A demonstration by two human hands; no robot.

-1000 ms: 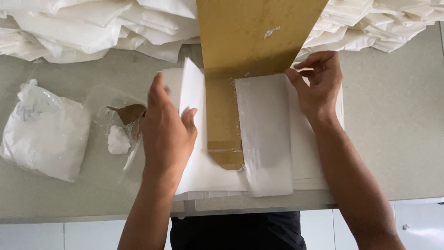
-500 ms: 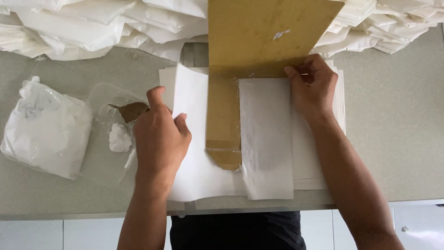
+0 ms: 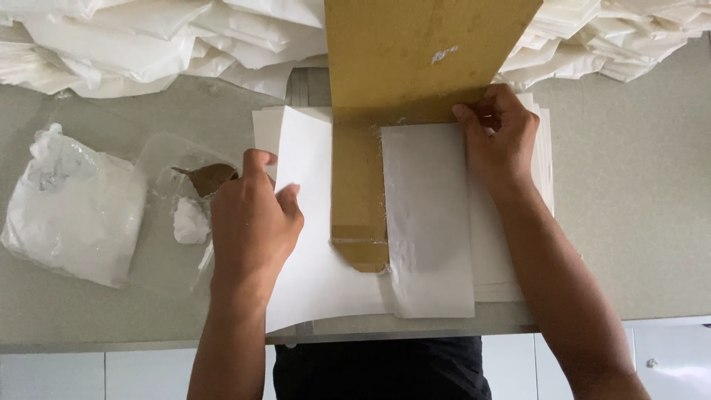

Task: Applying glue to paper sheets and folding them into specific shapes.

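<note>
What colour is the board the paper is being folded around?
Yellowish brown, the cardboard board; the head view shows it best.

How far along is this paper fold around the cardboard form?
Done: the right flap lies folded over the cardboard form, with the right hand pressing its top corner. In hand: the left hand lifts the left flap, which is raised and not yet across. Left: the unfolded sheets stacked underneath.
</note>
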